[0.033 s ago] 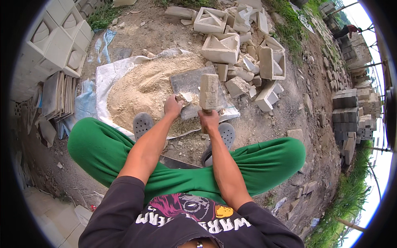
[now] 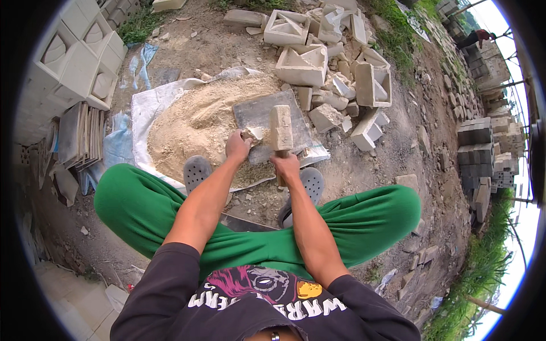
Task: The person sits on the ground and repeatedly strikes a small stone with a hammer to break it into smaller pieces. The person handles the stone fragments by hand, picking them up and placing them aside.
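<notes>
My left hand (image 2: 238,145) grips a pale broken chunk of block (image 2: 256,133) at the near side of a flat dark grey slab (image 2: 256,111). In my right hand (image 2: 286,166) is the handle of a mallet (image 2: 281,129), with its blocky, dust-covered head raised over the slab's right part. The mallet head stands just right of the chunk, apart from it. Behind and left of the slab spreads a heap of sandy crushed material (image 2: 185,119) on a white woven sack sheet (image 2: 140,122).
Broken cast blocks (image 2: 301,65) and rubble lie in a pile beyond the slab to the right. Patterned pale blocks (image 2: 71,51) are stacked at the far left, near leaning thin boards (image 2: 79,136). Grey blocks (image 2: 475,150) stand at the right; a person (image 2: 476,38) is far off.
The mallet head has shifted slightly left, toward the chunk, and a little nearer to me. My left hand keeps its hold on the chunk.
</notes>
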Motion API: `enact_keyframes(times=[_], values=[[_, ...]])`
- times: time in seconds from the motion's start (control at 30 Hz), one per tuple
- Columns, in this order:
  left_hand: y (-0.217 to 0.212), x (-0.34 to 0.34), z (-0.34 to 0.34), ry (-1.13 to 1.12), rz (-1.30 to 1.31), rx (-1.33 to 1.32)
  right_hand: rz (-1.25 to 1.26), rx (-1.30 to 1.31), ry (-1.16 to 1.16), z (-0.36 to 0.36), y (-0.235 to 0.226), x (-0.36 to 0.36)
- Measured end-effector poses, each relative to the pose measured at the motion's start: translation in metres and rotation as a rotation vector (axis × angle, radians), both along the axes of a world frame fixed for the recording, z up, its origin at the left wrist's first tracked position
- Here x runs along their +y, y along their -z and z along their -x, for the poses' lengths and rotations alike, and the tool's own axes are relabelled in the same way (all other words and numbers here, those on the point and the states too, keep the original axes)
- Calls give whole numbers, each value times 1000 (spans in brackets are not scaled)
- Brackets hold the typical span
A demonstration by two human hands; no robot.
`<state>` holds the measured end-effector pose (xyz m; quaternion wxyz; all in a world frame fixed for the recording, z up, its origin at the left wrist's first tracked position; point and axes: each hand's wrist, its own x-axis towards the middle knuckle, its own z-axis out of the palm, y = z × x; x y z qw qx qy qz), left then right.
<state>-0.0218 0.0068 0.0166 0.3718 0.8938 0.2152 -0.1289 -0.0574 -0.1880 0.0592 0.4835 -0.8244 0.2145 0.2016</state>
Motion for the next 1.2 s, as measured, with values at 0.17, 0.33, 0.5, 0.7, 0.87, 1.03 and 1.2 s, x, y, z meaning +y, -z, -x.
enact_keyframes(times=[0.17, 0.33, 0.5, 0.7, 0.87, 1.03, 1.2], values=[[-3, -10, -12, -13, -3, -80, -46, 133, 19, -1, 17, -1], [5, -6, -24, 33, 8, -192, -135, -126, 174, -19, -6, -5], [-5, -7, -22, 7, 12, -170, -185, -250, 119, -29, -42, 4], [-13, -9, -27, 15, 40, -154, 273, 82, -100, -25, 9, 1], [-7, 0, -23, 24, -15, -189, -152, -61, 92, -25, -15, 5], [-10, -4, -21, 31, 30, -157, -6, -313, 40, -41, -53, 8], [-19, -10, -26, 44, -11, -134, 171, -178, -100, -26, 3, 4]])
